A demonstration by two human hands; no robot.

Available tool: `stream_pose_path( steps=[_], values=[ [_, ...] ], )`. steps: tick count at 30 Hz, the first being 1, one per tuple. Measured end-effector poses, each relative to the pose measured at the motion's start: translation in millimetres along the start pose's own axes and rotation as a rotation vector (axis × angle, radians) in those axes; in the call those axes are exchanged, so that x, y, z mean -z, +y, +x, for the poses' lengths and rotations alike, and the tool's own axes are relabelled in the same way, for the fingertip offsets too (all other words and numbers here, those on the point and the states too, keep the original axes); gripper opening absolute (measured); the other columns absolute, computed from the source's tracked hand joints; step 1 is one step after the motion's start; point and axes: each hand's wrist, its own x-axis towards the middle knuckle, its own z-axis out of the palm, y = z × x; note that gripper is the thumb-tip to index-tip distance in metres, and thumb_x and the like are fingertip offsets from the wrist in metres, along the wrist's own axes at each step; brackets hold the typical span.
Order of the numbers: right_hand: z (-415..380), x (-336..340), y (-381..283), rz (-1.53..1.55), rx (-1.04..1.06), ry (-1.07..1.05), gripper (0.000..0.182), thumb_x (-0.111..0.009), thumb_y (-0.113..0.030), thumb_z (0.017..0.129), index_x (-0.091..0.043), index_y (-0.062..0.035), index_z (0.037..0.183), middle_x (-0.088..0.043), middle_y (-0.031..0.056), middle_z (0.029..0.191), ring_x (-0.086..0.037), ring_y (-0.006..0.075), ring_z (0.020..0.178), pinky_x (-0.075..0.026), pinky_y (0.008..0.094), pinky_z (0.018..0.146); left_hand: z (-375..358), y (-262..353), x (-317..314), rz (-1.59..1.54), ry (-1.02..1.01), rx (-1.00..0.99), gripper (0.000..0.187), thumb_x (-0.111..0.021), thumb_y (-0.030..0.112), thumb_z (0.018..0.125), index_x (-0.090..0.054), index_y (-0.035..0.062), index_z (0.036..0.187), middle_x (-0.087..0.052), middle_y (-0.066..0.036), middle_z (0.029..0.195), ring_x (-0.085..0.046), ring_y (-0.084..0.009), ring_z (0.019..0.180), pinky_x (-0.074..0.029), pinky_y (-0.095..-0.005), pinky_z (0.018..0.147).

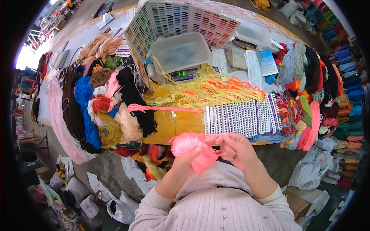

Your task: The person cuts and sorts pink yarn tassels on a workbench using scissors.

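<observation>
A bundle of pink thread (pixel 185 145) sits in my left hand (pixel 189 161), whose fingers are wrapped round it just in front of my body. Close to its right side is my right hand (pixel 237 151), with thumb and fingertips pinched on pink strands that run over from the bundle. Beyond the hands, a thin pink skein (pixel 165 109) lies across the yellow table top (pixel 175 125). Its right end touches a row of white punched thread cards (pixel 235 118). Loose yellow and orange threads (pixel 216 90) lie behind the cards.
A digital scale (pixel 184 75) bears a clear plastic tub (pixel 181 52). Behind it stands a folding colour chart (pixel 173 19). Heaped skeins (pixel 86 104) cover the table's left, and more hang over the right (pixel 314 115). White plastic bags (pixel 314 167) lie on the floor.
</observation>
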Motion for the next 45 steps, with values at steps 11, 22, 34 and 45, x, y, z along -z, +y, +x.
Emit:
stream_pose_path(
  steps=[11, 22, 34, 45],
  values=[
    [5, -18, 0, -0.369, 0.167, 0.150, 0.009, -0.054, -0.002, 0.074, -0.058, 0.0017, 0.067, -0.049, -0.0024, 0.060, -0.031, 0.0007, 0.044, -0.021, 0.0169, 0.039, 11, -13, -7, -0.026, 0.160, 0.054, 0.039, -0.048, 0.017, 0.080, -0.041, -0.0070, 0.110, -0.049, -0.016, 0.106, -0.050, -0.0223, 0.097, -0.039, -0.0343, 0.085],
    [0, -6, -8, -0.235, 0.059, 0.130, 0.013, -0.053, 0.000, 0.075, -0.061, 0.0038, 0.084, -0.058, 0.0094, 0.091, -0.052, 0.0082, 0.079, -0.042, 0.0217, 0.069, 18, -18, -5, -0.164, 0.146, 0.003, 0.036, -0.051, 0.013, 0.079, -0.044, -0.0068, 0.108, -0.051, -0.015, 0.104, -0.051, -0.0214, 0.095, -0.041, -0.0332, 0.083],
    [-2, 15, -15, 0.167, 0.029, -0.090, 0.013, -0.051, -0.006, 0.077, -0.058, 0.0031, 0.083, -0.041, -0.0026, 0.058, -0.026, 0.0029, 0.043, -0.020, 0.0184, 0.039, 19, -24, 4, -0.215, 0.174, 0.046, 0.033, -0.050, 0.015, 0.080, -0.045, -0.0052, 0.106, -0.052, -0.013, 0.102, -0.053, -0.0203, 0.090, -0.042, -0.0324, 0.081],
    [2, -6, -7, -0.340, 0.079, 0.229, 0.006, -0.055, -0.003, 0.074, -0.060, 0.0012, 0.074, -0.043, -0.0048, 0.054, -0.029, 0.0003, 0.043, -0.019, 0.0174, 0.038, 21, -18, -13, -0.163, 0.179, -0.003, 0.029, -0.050, 0.012, 0.079, -0.047, -0.0039, 0.103, -0.053, -0.013, 0.099, -0.052, -0.0202, 0.092, -0.041, -0.0333, 0.081]
  ],
)
